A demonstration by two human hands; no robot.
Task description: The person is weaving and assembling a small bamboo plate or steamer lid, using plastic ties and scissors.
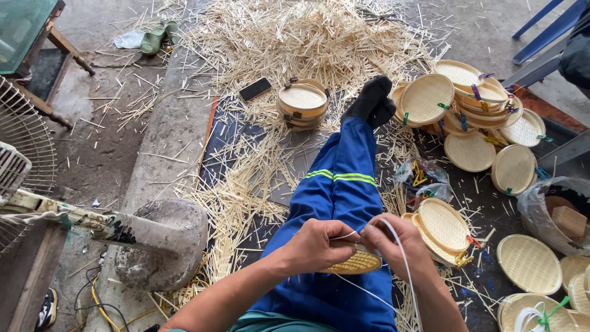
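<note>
Both hands meet low in the frame's centre: left hand (pixel 316 246) clenches the rim of a small woven bamboo tray (pixel 356 263) on the blue-trousered lap, right hand (pixel 396 241) pinches a white plastic strip (pixel 407 276). Best, I judge, to keep that strip taut and the rim pinned (slack would loosen the binding). Fingers cover the binding point; the strip's tail runs off the bottom edge.
</note>
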